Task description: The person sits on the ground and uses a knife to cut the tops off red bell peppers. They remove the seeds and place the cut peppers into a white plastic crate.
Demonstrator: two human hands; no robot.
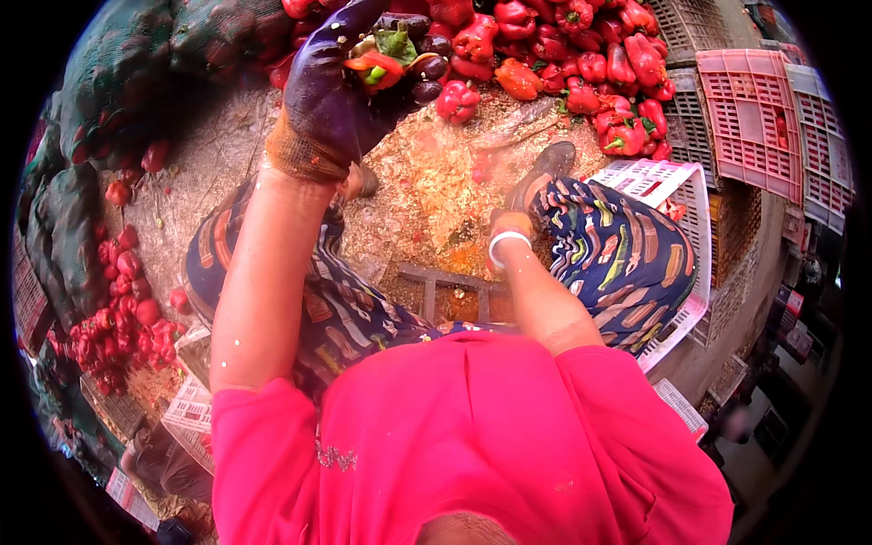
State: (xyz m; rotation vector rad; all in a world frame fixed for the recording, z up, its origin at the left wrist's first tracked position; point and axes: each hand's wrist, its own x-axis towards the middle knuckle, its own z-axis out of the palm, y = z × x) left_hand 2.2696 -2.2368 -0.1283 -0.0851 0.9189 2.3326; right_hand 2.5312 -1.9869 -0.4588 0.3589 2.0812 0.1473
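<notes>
My left hand (327, 102), in a dark purple coated glove with a brown knitted cuff, is raised at the top. Its fingers curl around red bell pepper scraps (381, 70) with a pale green stem and a torn green leaf. Past the fingertips lies a heap of red bell peppers (538, 30). My right hand (521, 194) hangs low beside my right knee, next to a dark shoe (557, 158). Only its orange cuff and a blurred part of the glove show, so its fingers and anything in them cannot be made out.
Pepper seeds and scraps litter the floor (429, 170). Green mesh sacks (112, 82) of peppers stand at left, above loose peppers (133, 306). A white plastic crate (698, 225) is by my right leg. More crates (749, 122) are stacked beyond. Another person (174, 463) is at lower left.
</notes>
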